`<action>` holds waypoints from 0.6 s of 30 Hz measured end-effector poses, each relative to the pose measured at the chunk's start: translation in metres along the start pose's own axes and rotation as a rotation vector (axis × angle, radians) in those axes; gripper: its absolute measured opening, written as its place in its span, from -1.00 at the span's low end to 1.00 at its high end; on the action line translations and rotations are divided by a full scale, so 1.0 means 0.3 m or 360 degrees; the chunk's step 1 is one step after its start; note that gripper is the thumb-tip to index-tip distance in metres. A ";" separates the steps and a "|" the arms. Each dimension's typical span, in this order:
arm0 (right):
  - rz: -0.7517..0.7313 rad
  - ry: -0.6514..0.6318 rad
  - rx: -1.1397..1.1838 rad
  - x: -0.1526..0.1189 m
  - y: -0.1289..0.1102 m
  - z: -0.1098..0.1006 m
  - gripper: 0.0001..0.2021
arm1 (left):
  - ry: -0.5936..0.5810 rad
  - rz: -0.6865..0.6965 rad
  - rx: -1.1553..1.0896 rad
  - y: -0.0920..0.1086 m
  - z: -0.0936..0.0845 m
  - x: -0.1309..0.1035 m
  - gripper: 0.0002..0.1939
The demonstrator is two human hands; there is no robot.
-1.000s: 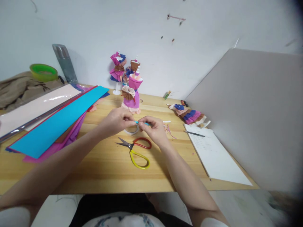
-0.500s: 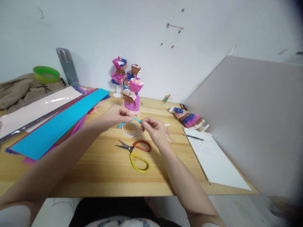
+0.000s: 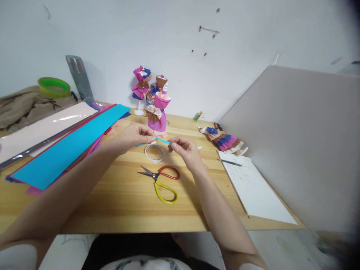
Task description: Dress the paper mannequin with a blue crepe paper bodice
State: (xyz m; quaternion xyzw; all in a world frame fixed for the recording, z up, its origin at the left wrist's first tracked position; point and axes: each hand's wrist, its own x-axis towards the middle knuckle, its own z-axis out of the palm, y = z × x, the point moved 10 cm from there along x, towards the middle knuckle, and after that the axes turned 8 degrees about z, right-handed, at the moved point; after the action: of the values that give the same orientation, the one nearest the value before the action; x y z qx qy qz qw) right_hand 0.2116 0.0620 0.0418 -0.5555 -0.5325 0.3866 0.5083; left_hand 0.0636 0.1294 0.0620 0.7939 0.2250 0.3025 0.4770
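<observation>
A narrow strip of blue paper (image 3: 162,141) is stretched between my two hands above the table. My left hand (image 3: 136,137) pinches one end between thumb and fingers, and part of the strip trails out under that hand. At the other end, my right hand (image 3: 185,150) is closed on the strip. Just below them a white roll of tape (image 3: 155,159) lies flat. Scissors (image 3: 154,176) with one red and one yellow handle rest nearer to me, blades slightly apart and pointing left.
Coloured paper sheets, a blue one (image 3: 75,146) on top, lie at left. Small dress forms in paper dresses (image 3: 159,116) stand at the back. Another paper dress (image 3: 223,140) lies at right, behind a white pad (image 3: 261,187) with a pen (image 3: 231,162). A grey partition (image 3: 298,142) bounds the right side.
My hands have moved slightly apart, so a longer stretch of the blue strip shows between them. The scissors and tape roll lie as before.
</observation>
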 end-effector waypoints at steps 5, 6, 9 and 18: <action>0.0093 -0.0354 -0.0989 -0.073 0.071 0.074 -0.86 | 0.0032 0.0068 0.0140 0.028 -0.014 0.002 -0.81; 0.0080 -0.0437 -0.1172 -0.106 0.088 0.104 -0.83 | 0.0024 0.0099 0.0157 0.036 -0.012 0.003 -0.81; 0.0002 -0.0522 -0.1545 -0.194 0.124 0.175 -0.51 | -0.0037 0.0185 0.0206 0.057 0.006 0.002 -0.80; 0.0105 -0.0587 -0.1604 -0.280 0.154 0.201 -0.38 | -0.0235 0.0406 0.0230 0.130 0.049 -0.019 -0.84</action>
State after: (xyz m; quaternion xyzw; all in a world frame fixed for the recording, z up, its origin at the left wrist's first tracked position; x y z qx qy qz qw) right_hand 0.1512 -0.0077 -0.0239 -0.6701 -0.7147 0.1901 0.0643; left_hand 0.0726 0.0993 0.0899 0.8684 0.1077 0.2844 0.3916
